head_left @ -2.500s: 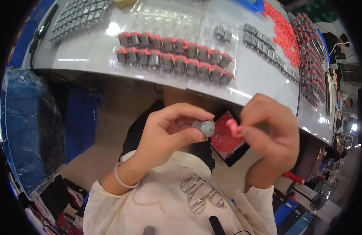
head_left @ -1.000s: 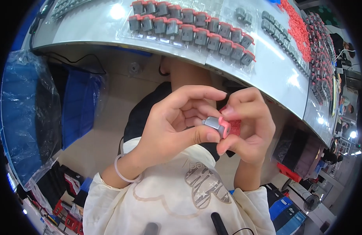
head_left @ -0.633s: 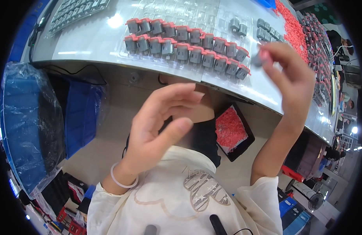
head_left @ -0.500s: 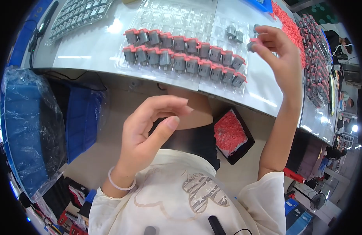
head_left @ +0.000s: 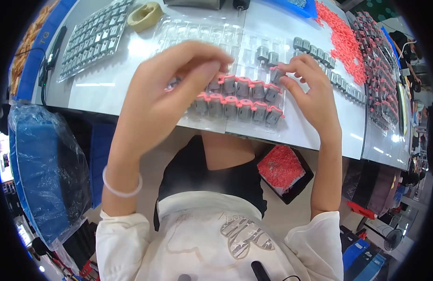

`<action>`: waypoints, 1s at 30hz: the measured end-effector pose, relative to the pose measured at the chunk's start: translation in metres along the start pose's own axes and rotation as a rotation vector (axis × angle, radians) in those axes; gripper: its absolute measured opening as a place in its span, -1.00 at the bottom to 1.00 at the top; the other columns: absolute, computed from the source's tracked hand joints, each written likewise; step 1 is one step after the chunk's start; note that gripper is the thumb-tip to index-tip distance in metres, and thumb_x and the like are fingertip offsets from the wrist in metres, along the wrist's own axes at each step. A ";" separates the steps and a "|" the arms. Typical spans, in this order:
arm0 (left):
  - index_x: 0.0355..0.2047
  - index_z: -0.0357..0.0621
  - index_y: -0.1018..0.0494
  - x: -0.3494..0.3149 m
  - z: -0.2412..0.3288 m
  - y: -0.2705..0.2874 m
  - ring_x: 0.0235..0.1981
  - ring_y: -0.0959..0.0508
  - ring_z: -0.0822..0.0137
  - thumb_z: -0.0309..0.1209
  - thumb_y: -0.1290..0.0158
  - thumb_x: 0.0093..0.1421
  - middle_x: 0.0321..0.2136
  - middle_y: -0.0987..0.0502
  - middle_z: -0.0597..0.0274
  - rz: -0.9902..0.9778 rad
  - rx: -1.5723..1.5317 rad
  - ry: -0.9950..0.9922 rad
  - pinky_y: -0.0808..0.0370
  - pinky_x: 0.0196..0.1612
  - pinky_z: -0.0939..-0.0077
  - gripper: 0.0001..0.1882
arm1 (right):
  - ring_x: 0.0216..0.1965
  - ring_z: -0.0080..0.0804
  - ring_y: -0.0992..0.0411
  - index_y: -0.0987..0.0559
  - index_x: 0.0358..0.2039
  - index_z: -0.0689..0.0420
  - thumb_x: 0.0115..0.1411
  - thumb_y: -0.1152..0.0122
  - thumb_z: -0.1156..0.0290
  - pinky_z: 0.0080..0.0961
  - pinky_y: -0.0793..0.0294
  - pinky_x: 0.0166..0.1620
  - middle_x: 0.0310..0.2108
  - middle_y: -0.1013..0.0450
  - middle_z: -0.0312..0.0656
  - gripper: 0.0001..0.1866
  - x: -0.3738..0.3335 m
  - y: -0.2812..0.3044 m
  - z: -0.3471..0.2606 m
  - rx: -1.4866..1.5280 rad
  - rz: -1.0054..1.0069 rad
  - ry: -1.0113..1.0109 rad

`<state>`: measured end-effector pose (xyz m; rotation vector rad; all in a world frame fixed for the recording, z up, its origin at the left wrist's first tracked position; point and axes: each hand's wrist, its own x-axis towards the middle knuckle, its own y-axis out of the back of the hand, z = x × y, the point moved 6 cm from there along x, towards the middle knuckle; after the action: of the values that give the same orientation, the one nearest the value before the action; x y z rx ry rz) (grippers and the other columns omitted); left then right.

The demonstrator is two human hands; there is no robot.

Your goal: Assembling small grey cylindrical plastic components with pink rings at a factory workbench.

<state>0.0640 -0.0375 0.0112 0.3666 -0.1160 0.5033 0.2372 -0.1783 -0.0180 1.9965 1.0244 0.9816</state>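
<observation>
A clear blister tray (head_left: 197, 35) lies on the white table and holds two rows of small grey cylinders with red caps (head_left: 237, 105). My right hand (head_left: 312, 100) pinches one grey capped cylinder (head_left: 276, 74) at the right end of the upper row, pressing it against the tray. Raised and blurred, my left hand (head_left: 167, 96) hovers over the tray's left half with its fingers bent toward the rows and nothing visible in them. On my lap sits a black box of loose red caps (head_left: 284, 169).
At the back left lie a grey tray of parts (head_left: 92, 40) and a beige tape roll (head_left: 144, 14). Loose red caps (head_left: 340, 42), a line of bare grey cylinders (head_left: 329, 58) and filled trays (head_left: 380, 84) are on the right. A blue plastic-wrapped bin (head_left: 43, 164) stands at my left.
The hands joined a red cap to a grey cylinder near my chest. My right hand then carried it up to the tray, and my left hand rose over the tray.
</observation>
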 end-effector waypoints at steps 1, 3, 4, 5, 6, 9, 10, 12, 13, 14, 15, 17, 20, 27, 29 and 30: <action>-0.18 -0.33 -0.44 0.019 0.000 -0.005 -0.23 -0.50 0.45 -0.48 0.10 0.23 -0.31 -0.52 0.19 -0.058 0.091 -0.057 -0.40 -0.16 0.61 -0.78 | -0.31 -0.35 -0.36 -0.54 -0.28 0.16 0.01 -0.17 0.49 -0.55 -0.32 -0.27 -0.34 -0.36 -0.21 -0.79 -0.001 0.001 0.000 0.007 -0.011 -0.003; -0.25 -0.29 -0.48 0.049 -0.007 -0.016 -0.35 -0.53 0.23 -0.42 0.04 0.18 -0.33 -0.53 0.07 -0.005 0.289 -0.269 -0.45 -0.26 0.43 -0.79 | -0.28 -0.33 -0.36 -0.54 -0.24 0.14 0.02 -0.16 0.50 -0.53 -0.34 -0.25 -0.28 -0.36 -0.19 -0.77 -0.001 0.006 -0.002 0.012 -0.030 -0.006; -0.25 -0.29 -0.48 0.060 -0.011 -0.023 -0.35 -0.53 0.23 -0.42 0.04 0.18 -0.33 -0.53 0.07 -0.002 0.294 -0.281 -0.45 -0.26 0.43 -0.79 | -0.27 -0.33 -0.36 -0.54 -0.24 0.14 0.03 -0.15 0.50 -0.52 -0.34 -0.24 -0.26 -0.36 -0.19 -0.77 -0.001 0.011 -0.006 -0.025 -0.017 0.037; -0.28 -0.30 -0.49 0.070 -0.013 -0.034 -0.32 -0.52 0.18 -0.38 0.02 0.17 -0.32 -0.51 0.04 -0.016 0.481 -0.337 -0.45 -0.25 0.37 -0.77 | -0.25 -0.32 -0.36 -0.54 -0.23 0.14 0.03 -0.15 0.50 -0.52 -0.35 -0.23 -0.24 -0.36 -0.18 -0.76 0.000 0.015 -0.007 -0.064 -0.005 0.074; -0.31 -0.31 -0.49 0.077 -0.016 -0.045 -0.29 -0.50 0.12 -0.34 0.00 0.16 -0.31 -0.49 0.01 -0.030 0.669 -0.392 -0.46 -0.24 0.31 -0.75 | -0.30 -0.39 -0.36 -0.54 -0.22 0.15 0.03 -0.15 0.51 -0.55 -0.33 -0.25 -0.26 -0.38 -0.21 -0.76 0.001 0.024 -0.002 -0.018 0.033 0.083; -0.37 -0.32 -0.48 0.087 -0.029 -0.074 -0.23 -0.47 0.10 -0.28 -0.02 0.14 -0.34 -0.44 -0.01 -0.186 0.969 -0.517 -0.46 -0.21 0.30 -0.72 | -0.36 -0.51 -0.33 -0.54 -0.24 0.16 0.04 -0.14 0.50 -0.61 -0.31 -0.29 -0.29 -0.41 -0.26 -0.77 0.010 0.056 0.024 0.024 0.037 -0.044; -0.41 -0.31 -0.46 0.087 -0.027 -0.074 -0.25 -0.46 0.08 -0.30 -0.05 0.11 -0.36 -0.43 -0.03 -0.149 0.900 -0.438 -0.46 -0.20 0.32 -0.74 | -0.42 -0.59 -0.29 -0.55 -0.24 0.16 0.07 -0.12 0.50 -0.65 -0.28 -0.33 -0.34 -0.43 -0.28 -0.79 0.015 0.066 0.038 0.012 0.044 -0.063; -0.39 -0.31 -0.44 0.087 -0.026 -0.077 -0.25 -0.46 0.06 -0.32 -0.06 0.10 -0.36 -0.43 -0.02 -0.152 0.874 -0.411 -0.45 -0.20 0.30 -0.76 | -0.42 -0.59 -0.29 -0.55 -0.23 0.17 0.09 -0.11 0.49 -0.66 -0.28 -0.33 -0.36 -0.43 -0.28 -0.79 0.026 0.080 0.072 -0.023 0.060 -0.119; -0.36 -0.30 -0.42 0.089 -0.030 -0.076 -0.25 -0.46 0.05 -0.34 -0.07 0.09 -0.36 -0.43 -0.01 -0.150 0.845 -0.371 -0.45 -0.20 0.28 -0.76 | -0.42 -0.59 -0.28 -0.54 -0.22 0.17 0.11 -0.09 0.49 -0.67 -0.29 -0.33 -0.37 -0.42 -0.28 -0.79 0.034 0.084 0.092 -0.056 0.063 -0.170; -0.36 -0.30 -0.42 0.087 -0.027 -0.077 -0.25 -0.46 0.05 -0.34 -0.07 0.09 -0.36 -0.43 -0.01 -0.154 0.851 -0.376 -0.45 -0.20 0.28 -0.76 | -0.42 -0.59 -0.28 -0.54 -0.22 0.17 0.11 -0.09 0.49 -0.67 -0.29 -0.33 -0.37 -0.42 -0.28 -0.79 0.041 0.087 0.110 -0.052 0.070 -0.172; -0.33 -0.30 -0.39 0.088 -0.025 -0.075 -0.26 -0.45 0.04 -0.37 -0.08 0.08 -0.36 -0.43 -0.01 -0.162 0.767 -0.300 -0.43 -0.21 0.26 -0.76 | -0.41 -0.58 -0.30 -0.54 -0.20 0.17 0.11 -0.08 0.48 -0.66 -0.30 -0.31 -0.36 -0.43 -0.27 -0.78 0.048 0.089 0.128 -0.081 0.054 -0.158; -0.31 -0.29 -0.36 0.089 -0.025 -0.072 -0.26 -0.45 0.02 -0.40 -0.08 0.07 -0.36 -0.43 -0.01 -0.170 0.692 -0.222 -0.42 -0.22 0.24 -0.76 | -0.39 -0.57 -0.32 -0.53 -0.17 0.17 0.12 -0.07 0.48 -0.65 -0.32 -0.28 -0.35 -0.44 -0.26 -0.76 0.068 0.082 0.152 -0.103 0.041 -0.141; -0.26 -0.27 -0.31 0.093 -0.031 -0.064 -0.27 -0.45 -0.03 -0.45 -0.07 0.07 -0.34 -0.46 -0.03 -0.148 0.575 -0.116 -0.40 -0.22 0.22 -0.74 | -0.33 -0.48 -0.38 -0.52 -0.14 0.16 0.11 -0.08 0.47 -0.57 -0.37 -0.21 -0.29 -0.47 -0.19 -0.73 0.095 0.067 0.179 -0.082 0.095 -0.126; -0.28 -0.29 -0.40 0.098 -0.027 -0.033 -0.39 -0.48 0.32 -0.47 -0.11 0.07 -0.41 -0.48 0.11 -0.002 0.210 -0.037 -0.42 -0.28 0.52 -0.78 | -0.25 -0.21 -0.44 -0.52 -0.21 0.19 0.03 -0.15 0.46 -0.37 -0.40 -0.16 -0.29 -0.48 -0.05 -0.74 0.122 0.045 0.202 -0.305 0.054 -0.128; -0.27 -0.28 -0.41 0.098 -0.032 -0.025 -0.39 -0.49 0.37 -0.47 -0.10 0.09 -0.35 -0.49 0.15 -0.013 0.186 0.084 -0.43 -0.30 0.53 -0.79 | -0.31 -0.26 -0.45 -0.50 -0.23 0.21 0.02 -0.15 0.49 -0.38 -0.41 -0.19 -0.32 -0.49 -0.09 -0.74 0.123 0.046 0.202 -0.330 0.017 -0.157; -0.27 -0.28 -0.41 0.097 -0.035 -0.021 -0.39 -0.49 0.37 -0.47 -0.10 0.09 -0.35 -0.49 0.15 -0.009 0.188 0.085 -0.43 -0.30 0.53 -0.79 | -0.32 -0.26 -0.45 -0.50 -0.27 0.22 0.00 -0.16 0.50 -0.38 -0.41 -0.20 -0.35 -0.49 -0.09 -0.77 0.124 0.048 0.199 -0.327 0.011 -0.145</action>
<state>0.1592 0.0020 -0.0086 0.5288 0.0161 0.5213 0.4724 -0.1384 -0.0374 1.7744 0.7238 0.9288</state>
